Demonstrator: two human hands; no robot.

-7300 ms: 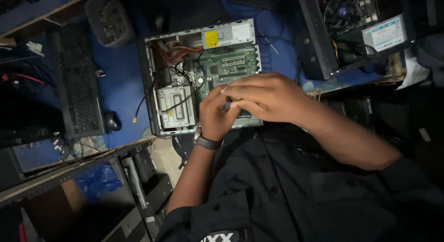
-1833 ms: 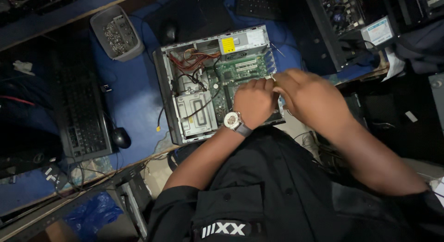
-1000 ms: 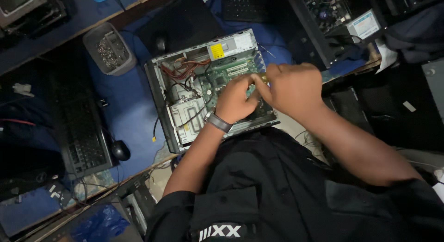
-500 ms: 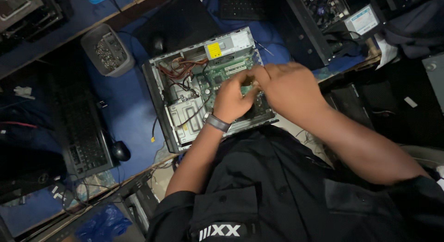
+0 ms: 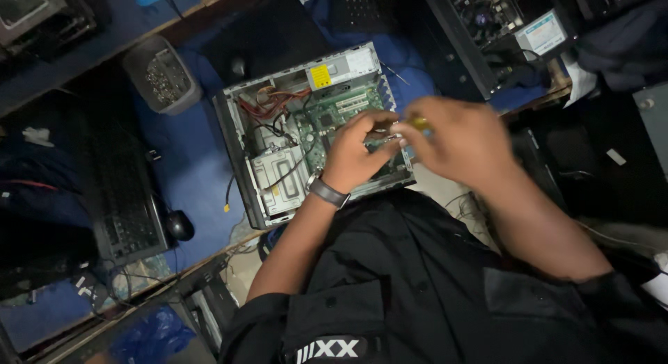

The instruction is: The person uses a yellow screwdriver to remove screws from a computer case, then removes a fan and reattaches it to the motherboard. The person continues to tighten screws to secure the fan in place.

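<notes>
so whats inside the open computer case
Inside the open computer case: a green motherboard, red and black cables and a silver drive cage. The left hand and right hand cover the board's near corner.

Open computer case (image 5: 313, 134) (green motherboard (image 5: 341, 117))

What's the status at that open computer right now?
Left hand pinching a small part over the green board. Right hand shut on a yellow-handled tool. Open case on blue mat; red cables bunched inside, clear of the hands.
</notes>
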